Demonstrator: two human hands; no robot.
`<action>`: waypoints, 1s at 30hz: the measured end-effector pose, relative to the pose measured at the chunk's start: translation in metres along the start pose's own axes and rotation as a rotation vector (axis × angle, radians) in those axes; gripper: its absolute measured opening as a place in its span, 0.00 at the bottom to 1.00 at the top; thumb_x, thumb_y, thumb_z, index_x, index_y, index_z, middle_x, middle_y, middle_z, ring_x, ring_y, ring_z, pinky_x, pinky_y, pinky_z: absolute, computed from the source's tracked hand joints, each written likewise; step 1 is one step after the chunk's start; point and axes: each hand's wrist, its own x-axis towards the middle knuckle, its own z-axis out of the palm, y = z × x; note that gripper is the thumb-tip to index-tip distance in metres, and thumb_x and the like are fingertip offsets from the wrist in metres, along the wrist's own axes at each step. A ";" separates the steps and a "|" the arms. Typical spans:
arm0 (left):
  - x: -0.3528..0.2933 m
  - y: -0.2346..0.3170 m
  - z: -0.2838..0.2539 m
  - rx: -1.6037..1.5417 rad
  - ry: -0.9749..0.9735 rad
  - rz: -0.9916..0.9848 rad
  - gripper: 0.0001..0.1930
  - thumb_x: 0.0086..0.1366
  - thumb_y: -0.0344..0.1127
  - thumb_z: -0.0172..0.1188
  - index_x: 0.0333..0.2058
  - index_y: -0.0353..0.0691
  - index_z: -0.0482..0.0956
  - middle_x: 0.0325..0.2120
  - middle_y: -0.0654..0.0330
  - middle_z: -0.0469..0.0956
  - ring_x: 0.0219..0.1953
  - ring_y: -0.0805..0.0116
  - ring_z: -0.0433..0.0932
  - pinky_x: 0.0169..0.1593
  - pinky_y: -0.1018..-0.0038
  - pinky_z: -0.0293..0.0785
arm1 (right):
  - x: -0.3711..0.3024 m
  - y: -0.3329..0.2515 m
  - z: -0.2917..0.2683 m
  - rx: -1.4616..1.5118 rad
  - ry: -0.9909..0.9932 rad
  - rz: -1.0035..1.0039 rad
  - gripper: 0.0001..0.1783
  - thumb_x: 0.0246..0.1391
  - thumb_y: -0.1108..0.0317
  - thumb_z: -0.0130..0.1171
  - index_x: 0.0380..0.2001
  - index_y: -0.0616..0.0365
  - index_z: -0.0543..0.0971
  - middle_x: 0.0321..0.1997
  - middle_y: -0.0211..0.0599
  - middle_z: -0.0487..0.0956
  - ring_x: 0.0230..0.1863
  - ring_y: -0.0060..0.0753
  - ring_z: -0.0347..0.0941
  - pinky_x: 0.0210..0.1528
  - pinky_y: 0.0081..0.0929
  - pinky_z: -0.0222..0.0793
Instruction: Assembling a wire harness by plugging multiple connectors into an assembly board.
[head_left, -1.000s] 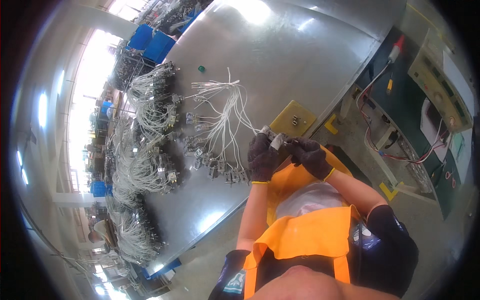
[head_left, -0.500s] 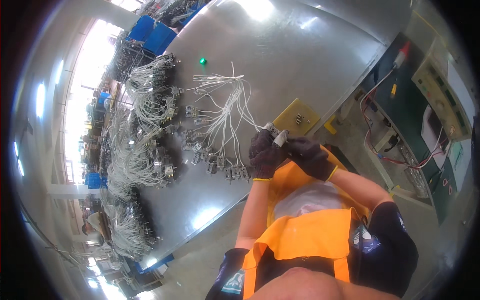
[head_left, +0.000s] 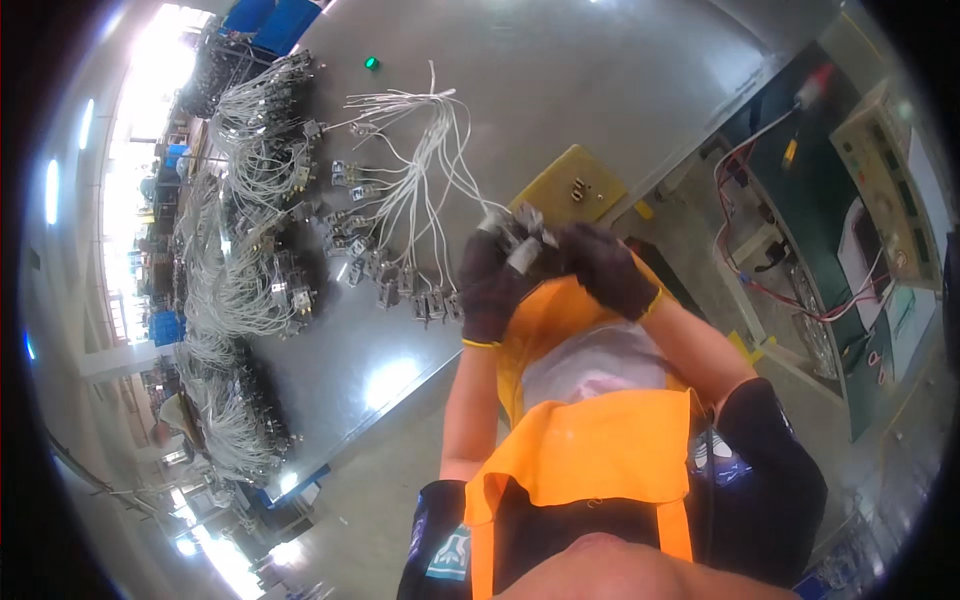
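Both of my hands wear dark gloves with yellow cuffs and meet just in front of a yellow block (head_left: pixel 548 190) at the table's edge. Closed around a small metal wire-ended fitting (head_left: pixel 527 218) is my left hand (head_left: pixel 490 290); pale wrapping shows at its fingertips. My right hand (head_left: pixel 612 272) is closed beside the fitting, its fingertips bunched and blurred, so what they pinch is hidden. A white wire runs from the fitting to a loose bundle of white wires (head_left: pixel 432 150), whose other ends carry several metal fittings (head_left: pixel 385 270).
Large heaps of similar wired fittings (head_left: pixel 240 270) line the table's left side. A small green round object (head_left: pixel 372 63) lies on the metal table (head_left: pixel 520 95). To the right, a dark green bench (head_left: pixel 770 165) holds a beige control box (head_left: pixel 880 180), red and white leads, and scissors (head_left: pixel 876 365).
The whole scene has shifted left and slightly up in the picture. My right hand has drawn a little apart from my left, and more of the metal fitting shows between them.
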 end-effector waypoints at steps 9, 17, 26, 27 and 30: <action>-0.001 -0.026 0.019 0.469 0.147 0.295 0.29 0.55 0.36 0.70 0.54 0.34 0.71 0.35 0.53 0.75 0.38 0.58 0.75 0.45 0.64 0.73 | -0.003 -0.005 -0.021 0.061 0.241 0.145 0.13 0.68 0.58 0.51 0.46 0.55 0.76 0.34 0.32 0.81 0.27 0.19 0.75 0.28 0.19 0.73; -0.002 0.003 0.014 0.382 0.111 0.042 0.30 0.55 0.38 0.71 0.54 0.34 0.71 0.35 0.52 0.75 0.37 0.57 0.76 0.44 0.62 0.73 | -0.023 -0.017 0.000 0.241 0.175 0.378 0.17 0.66 0.68 0.53 0.56 0.59 0.72 0.37 0.32 0.80 0.31 0.18 0.76 0.33 0.20 0.75; 0.006 0.017 0.022 0.112 0.059 -0.017 0.24 0.57 0.37 0.69 0.51 0.34 0.75 0.36 0.53 0.77 0.37 0.59 0.78 0.44 0.65 0.75 | -0.003 -0.009 0.018 -0.470 0.218 -0.335 0.15 0.56 0.74 0.60 0.48 0.58 0.79 0.39 0.41 0.81 0.35 0.39 0.79 0.40 0.29 0.76; 0.007 0.013 0.019 0.273 0.091 0.075 0.22 0.56 0.39 0.69 0.48 0.36 0.77 0.36 0.52 0.78 0.39 0.58 0.78 0.44 0.64 0.74 | -0.001 -0.010 0.015 -0.472 0.203 -0.351 0.15 0.56 0.74 0.60 0.48 0.58 0.79 0.39 0.41 0.81 0.35 0.39 0.79 0.40 0.29 0.76; 0.010 0.032 0.020 0.324 0.052 -0.024 0.23 0.57 0.36 0.69 0.49 0.31 0.77 0.36 0.53 0.81 0.39 0.65 0.79 0.45 0.69 0.75 | 0.002 -0.014 0.007 -0.922 0.079 -0.521 0.16 0.52 0.76 0.62 0.46 0.58 0.80 0.39 0.43 0.81 0.37 0.48 0.78 0.42 0.32 0.75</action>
